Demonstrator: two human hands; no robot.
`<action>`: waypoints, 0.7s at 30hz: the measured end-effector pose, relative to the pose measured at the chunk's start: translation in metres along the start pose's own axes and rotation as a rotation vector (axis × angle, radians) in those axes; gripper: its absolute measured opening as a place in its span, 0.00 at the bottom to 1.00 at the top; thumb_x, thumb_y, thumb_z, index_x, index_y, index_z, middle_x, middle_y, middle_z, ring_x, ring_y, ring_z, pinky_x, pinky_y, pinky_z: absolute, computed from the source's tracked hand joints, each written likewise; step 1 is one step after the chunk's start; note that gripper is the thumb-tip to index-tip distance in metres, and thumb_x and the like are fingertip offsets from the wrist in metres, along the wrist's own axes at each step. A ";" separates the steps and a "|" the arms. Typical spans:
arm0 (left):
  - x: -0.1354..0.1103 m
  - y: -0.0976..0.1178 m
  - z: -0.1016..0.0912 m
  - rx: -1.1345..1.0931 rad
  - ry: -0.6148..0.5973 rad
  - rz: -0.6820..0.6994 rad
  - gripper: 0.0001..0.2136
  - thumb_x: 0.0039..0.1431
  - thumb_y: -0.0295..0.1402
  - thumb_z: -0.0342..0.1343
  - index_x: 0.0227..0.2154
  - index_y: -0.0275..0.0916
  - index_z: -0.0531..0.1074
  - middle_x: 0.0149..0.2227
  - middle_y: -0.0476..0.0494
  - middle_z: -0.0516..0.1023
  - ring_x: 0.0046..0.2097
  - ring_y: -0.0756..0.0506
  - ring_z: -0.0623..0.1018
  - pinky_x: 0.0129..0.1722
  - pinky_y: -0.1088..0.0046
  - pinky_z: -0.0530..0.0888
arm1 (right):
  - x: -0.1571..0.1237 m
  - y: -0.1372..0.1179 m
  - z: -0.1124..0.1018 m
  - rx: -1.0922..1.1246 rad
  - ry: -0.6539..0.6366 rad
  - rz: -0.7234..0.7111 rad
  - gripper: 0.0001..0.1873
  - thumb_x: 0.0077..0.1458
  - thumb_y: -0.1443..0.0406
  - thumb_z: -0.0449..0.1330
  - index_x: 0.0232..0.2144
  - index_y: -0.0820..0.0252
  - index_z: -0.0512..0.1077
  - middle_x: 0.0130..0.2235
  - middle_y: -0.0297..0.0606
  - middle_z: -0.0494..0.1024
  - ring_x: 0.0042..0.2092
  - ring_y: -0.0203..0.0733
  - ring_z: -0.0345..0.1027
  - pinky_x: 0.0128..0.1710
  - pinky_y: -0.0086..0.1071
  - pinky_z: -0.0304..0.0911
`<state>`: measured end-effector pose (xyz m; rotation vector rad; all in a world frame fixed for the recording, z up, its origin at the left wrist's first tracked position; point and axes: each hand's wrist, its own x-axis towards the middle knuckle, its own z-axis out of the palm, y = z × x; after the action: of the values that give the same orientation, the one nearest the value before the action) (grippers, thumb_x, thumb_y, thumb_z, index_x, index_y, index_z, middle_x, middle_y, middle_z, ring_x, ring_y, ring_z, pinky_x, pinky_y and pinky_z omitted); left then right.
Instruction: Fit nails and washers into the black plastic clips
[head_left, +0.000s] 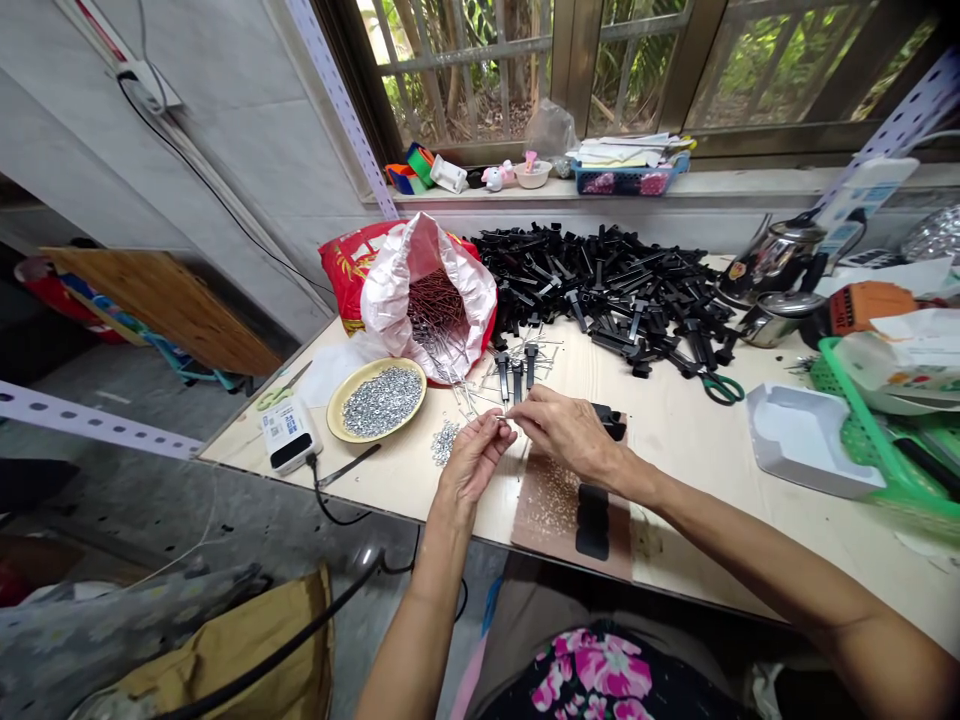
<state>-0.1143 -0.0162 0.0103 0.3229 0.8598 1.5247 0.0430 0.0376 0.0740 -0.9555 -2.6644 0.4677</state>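
My left fingers [486,430] and right fingers [534,410] pinch a small metal piece [502,417] above the worktop [697,450]; from it, the bowl [334,415] sits at nine o'clock, the bag [386,285] at eleven, the black heap [600,280] at one.

Barred window [576,60] above pale wooden table [697,460], white wall [232,120], grey floor [255,515].

Black parts [600,285], yellow bowl [334,414]
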 end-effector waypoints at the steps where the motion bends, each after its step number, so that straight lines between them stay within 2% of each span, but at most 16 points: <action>1: 0.000 -0.001 0.001 0.000 0.000 -0.004 0.13 0.40 0.29 0.69 0.30 0.32 0.75 0.25 0.48 0.76 0.27 0.54 0.75 0.35 0.78 0.77 | 0.000 0.001 0.000 0.008 0.002 -0.003 0.14 0.64 0.61 0.48 0.45 0.52 0.72 0.37 0.36 0.69 0.33 0.33 0.62 0.27 0.26 0.48; 6: 0.001 -0.001 0.003 0.079 0.008 0.027 0.13 0.42 0.30 0.68 0.31 0.30 0.75 0.26 0.46 0.75 0.26 0.55 0.73 0.31 0.78 0.76 | -0.002 0.005 0.000 -0.011 0.007 0.013 0.14 0.64 0.61 0.49 0.44 0.51 0.73 0.37 0.35 0.69 0.33 0.33 0.62 0.26 0.26 0.46; 12: -0.001 0.006 0.002 0.264 -0.036 0.033 0.12 0.45 0.32 0.67 0.32 0.30 0.76 0.25 0.48 0.74 0.25 0.55 0.72 0.29 0.78 0.73 | 0.000 0.006 -0.007 -0.195 -0.013 -0.061 0.13 0.64 0.63 0.48 0.40 0.54 0.73 0.35 0.36 0.70 0.29 0.33 0.59 0.24 0.28 0.42; 17: -0.007 0.010 0.007 0.538 0.031 0.166 0.13 0.46 0.35 0.65 0.33 0.31 0.77 0.24 0.48 0.74 0.26 0.53 0.73 0.31 0.77 0.72 | -0.002 0.010 0.002 -0.268 0.075 -0.119 0.11 0.63 0.65 0.49 0.37 0.59 0.72 0.35 0.37 0.71 0.34 0.36 0.62 0.28 0.30 0.46; 21: -0.009 0.008 0.015 0.600 0.061 0.233 0.13 0.47 0.37 0.64 0.32 0.32 0.77 0.26 0.48 0.75 0.27 0.53 0.73 0.31 0.75 0.72 | -0.005 0.016 0.010 -0.313 0.146 -0.137 0.09 0.63 0.65 0.50 0.35 0.59 0.70 0.35 0.36 0.71 0.36 0.37 0.62 0.30 0.31 0.47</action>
<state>-0.1090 -0.0191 0.0280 0.8398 1.3617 1.4639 0.0526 0.0437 0.0580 -0.8418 -2.6909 -0.0505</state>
